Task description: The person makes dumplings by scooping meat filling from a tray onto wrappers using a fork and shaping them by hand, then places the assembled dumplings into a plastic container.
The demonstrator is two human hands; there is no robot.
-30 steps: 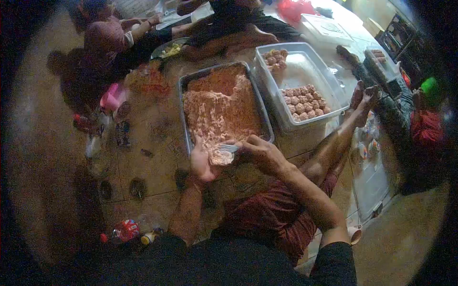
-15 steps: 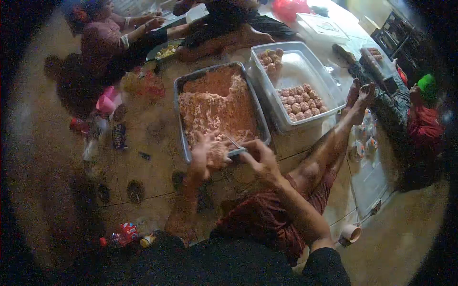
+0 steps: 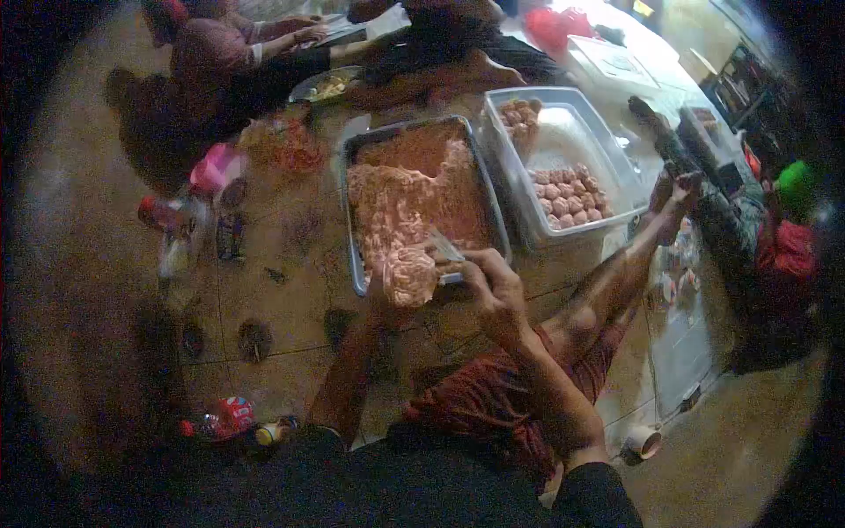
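Observation:
My left hand (image 3: pixel 385 297) holds a lump of pinkish meat paste (image 3: pixel 410 276) above the near edge of a rectangular tub; its fingers are mostly hidden by the lump. A flat, pale scraper (image 3: pixel 446 246) is pinched in my right hand (image 3: pixel 497 286), its tip pointing left just beside the lump. Beneath both hands, the grey tub (image 3: pixel 497 216) contains a wide, uneven bed of the same paste (image 3: pixel 400 198), with the far part scooped lower.
To the right stands a clear plastic box (image 3: pixel 607 132) with rows of round meatballs (image 3: pixel 570 198). My bare leg (image 3: pixel 607 282) stretches along its near side. Bottles (image 3: pixel 231 418) and a roll of tape (image 3: pixel 644 442) lie on the floor. Other people sit at the far left and right.
My left hand has gone from spread, blurred fingers over the paste to cupping a lump at the tub's near edge. The scraper stays in my right hand. The whole view has shifted slightly.

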